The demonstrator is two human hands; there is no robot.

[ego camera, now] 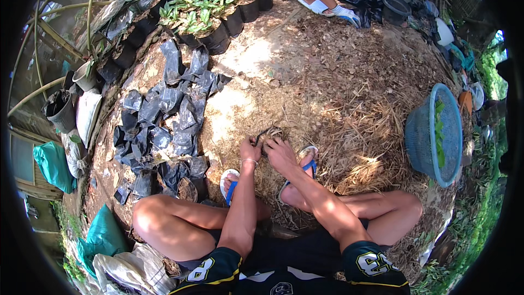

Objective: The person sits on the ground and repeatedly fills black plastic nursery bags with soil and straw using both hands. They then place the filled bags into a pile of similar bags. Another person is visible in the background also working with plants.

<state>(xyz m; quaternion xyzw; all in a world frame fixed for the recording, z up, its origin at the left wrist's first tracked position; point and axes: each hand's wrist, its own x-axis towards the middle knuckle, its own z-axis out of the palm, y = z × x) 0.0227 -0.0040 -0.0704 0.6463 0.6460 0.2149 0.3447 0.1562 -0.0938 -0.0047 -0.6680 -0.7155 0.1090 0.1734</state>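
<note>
Low between my feet, my left hand (250, 150) grips the edge of a small black plastic grow bag (262, 133). My right hand (281, 152) is at the bag's mouth, its fingers over dry straw-like mulch (275, 132) there. Whether those fingers close on any of it cannot be told. To the left lies a spread of black plastic grow bags (172, 102), many flat or crumpled. A bag with brown filling (187, 189) stands beside my left knee. Loose dry straw and leaves (360, 143) cover the ground to the right.
A blue plastic basket (421, 131) with green leaves stands at the right. Potted seedlings (208, 12) in black bags are at the upper left. Another person's gloved hand (346, 14) touches the ground at the top, near a black bucket (396, 9). Green sacks (102, 233) lie at lower left.
</note>
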